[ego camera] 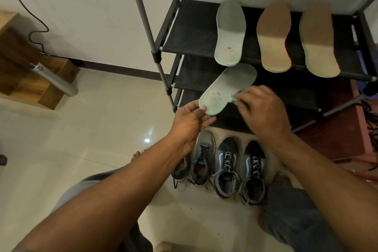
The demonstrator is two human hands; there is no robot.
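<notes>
Green insole (227,88) hangs mid-air before the rack shelf (190,32), its heel at 7 o'clock pinched in the left hand (188,122) grip, right hand (263,110) pinching its 4 o'clock edge, long axis pointing 1 o'clock.

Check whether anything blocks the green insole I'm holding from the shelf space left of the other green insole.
Nothing visible does. The left hand and right hand grip the held insole in front of the shelf; its space left of the shelved insole is bare.
</notes>
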